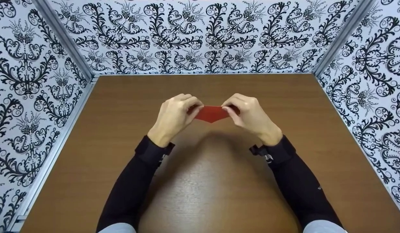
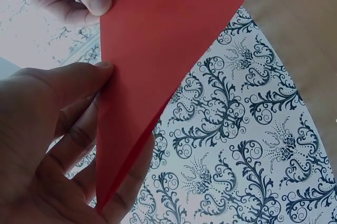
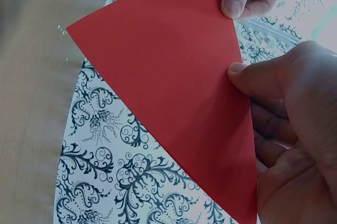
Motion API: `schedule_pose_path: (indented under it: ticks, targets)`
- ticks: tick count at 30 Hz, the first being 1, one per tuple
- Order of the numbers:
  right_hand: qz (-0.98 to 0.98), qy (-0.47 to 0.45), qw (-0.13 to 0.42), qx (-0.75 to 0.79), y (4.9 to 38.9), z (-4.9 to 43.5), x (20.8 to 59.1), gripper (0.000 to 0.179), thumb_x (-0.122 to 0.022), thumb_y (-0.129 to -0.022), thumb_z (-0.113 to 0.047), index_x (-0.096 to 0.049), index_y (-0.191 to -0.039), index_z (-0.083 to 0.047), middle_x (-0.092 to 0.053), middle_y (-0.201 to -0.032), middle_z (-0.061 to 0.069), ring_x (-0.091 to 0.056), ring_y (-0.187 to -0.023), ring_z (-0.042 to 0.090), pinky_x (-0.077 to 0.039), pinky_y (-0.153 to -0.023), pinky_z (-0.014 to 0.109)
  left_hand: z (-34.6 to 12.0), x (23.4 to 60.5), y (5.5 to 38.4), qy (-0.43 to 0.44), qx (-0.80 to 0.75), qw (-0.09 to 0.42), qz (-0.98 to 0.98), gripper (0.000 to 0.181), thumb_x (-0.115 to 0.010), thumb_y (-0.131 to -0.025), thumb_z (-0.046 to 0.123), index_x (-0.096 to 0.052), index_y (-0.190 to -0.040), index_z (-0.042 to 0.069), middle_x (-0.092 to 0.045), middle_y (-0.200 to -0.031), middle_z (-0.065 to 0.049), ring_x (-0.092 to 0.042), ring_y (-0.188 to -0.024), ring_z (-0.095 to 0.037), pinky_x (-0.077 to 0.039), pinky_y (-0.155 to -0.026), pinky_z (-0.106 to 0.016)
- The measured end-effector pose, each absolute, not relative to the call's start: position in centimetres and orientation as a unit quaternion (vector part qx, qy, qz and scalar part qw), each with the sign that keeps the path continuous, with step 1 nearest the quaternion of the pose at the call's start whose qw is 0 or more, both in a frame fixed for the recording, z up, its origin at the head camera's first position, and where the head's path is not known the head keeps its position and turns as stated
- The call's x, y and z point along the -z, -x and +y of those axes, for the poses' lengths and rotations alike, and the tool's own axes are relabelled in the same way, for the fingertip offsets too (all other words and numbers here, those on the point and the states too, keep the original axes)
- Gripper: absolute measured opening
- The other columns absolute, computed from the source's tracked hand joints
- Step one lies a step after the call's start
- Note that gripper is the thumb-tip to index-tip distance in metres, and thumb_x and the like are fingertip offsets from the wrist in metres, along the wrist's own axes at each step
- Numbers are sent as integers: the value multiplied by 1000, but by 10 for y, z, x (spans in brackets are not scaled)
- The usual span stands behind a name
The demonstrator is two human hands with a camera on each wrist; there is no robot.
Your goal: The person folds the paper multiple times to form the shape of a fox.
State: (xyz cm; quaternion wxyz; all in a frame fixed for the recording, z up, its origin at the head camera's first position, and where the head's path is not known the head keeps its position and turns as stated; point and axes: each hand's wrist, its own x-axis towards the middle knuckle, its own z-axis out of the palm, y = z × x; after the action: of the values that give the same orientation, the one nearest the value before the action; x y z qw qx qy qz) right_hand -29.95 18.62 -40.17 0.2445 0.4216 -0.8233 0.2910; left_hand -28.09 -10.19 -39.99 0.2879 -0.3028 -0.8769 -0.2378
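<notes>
A red sheet of paper [image 1: 212,114], folded into a triangle, is held up over the table between both hands. Its long straight edge runs along the top and its point faces down toward the person. The left hand [image 1: 176,114] pinches that edge near the left end, thumb on the near face and fingers behind. Mirroring it, the right hand [image 1: 250,114] pinches the same edge on the right. In the left wrist view the layers of the paper [image 2: 158,40] part slightly at the lower corner. The right wrist view shows the thumb pressed flat on the paper [image 3: 168,77].
Under the hands lies a brown wooden table [image 1: 200,194] bearing the arms' shadows. White walls with black scroll patterns [image 1: 187,35] enclose it at the back and both sides, joined by metal corner posts. Dark wrist straps [image 1: 280,150] carry the small cameras.
</notes>
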Motion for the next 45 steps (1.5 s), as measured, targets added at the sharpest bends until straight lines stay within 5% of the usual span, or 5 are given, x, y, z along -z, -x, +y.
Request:
schedule_pose_path:
  ticks: [22, 38, 45]
  targets:
    - [-827, -399, 270, -289, 310, 203, 396, 5, -84, -105, 0, -84, -108, 4, -84, -102, 19, -82, -89, 33, -71, -79, 45, -126, 392, 289, 302, 257, 292, -870, 5, -85, -109, 17, -89, -107, 15, -88, -102, -4, -82, -88, -22, -69, -81, -38]
    - [-855, -347, 268, -277, 313, 225, 394, 9, -81, -109, -3, -85, -109, 4, -84, -103, 19, -78, -86, 28, -56, -77, 21, -150, 383, 292, 274, 273, 300, -872, 4, -87, -105, 8, -89, -107, 11, -89, -105, -8, -86, -89, -24, -72, -83, -38]
    - [-862, -333, 261, -279, 314, 227, 393, 10, -80, -109, -5, -85, -110, 5, -85, -105, 20, -79, -87, 28, -57, -76, 23, -154, 381, 292, 259, 275, 312, -872, 4, -85, -107, 11, -89, -109, 9, -89, -105, -8, -85, -88, -22, -72, -83, -37]
